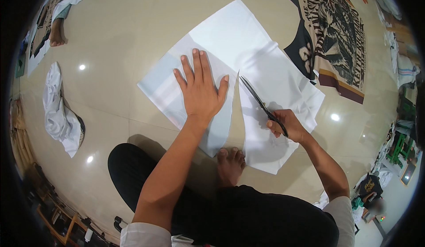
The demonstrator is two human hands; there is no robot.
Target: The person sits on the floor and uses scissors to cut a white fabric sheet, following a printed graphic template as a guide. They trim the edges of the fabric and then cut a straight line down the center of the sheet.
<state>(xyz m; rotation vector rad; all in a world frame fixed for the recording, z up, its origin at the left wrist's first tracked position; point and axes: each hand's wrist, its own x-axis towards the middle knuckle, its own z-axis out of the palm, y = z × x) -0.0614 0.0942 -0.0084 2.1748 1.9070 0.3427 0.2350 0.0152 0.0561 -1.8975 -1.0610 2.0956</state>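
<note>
A large white cloth (230,30) lies spread on the floor in front of me, with a long curved cut running up from its near edge. My left hand (201,87) presses flat on the part left of the cut, fingers spread. In my right hand (287,125) is a pair of dark scissors (259,98), its handles gripped and its blades pointing up and left. The blade tips are close to the top end of the cut. My bare foot (231,163) is by the cut's near end.
Printed dark and tan fabric pieces (336,39) lie at the far right. A crumpled white cloth (59,109) is on the tiled floor (110,87) to the left. Another person's foot (57,32) shows at the far left. Another person (369,202) is at the lower right.
</note>
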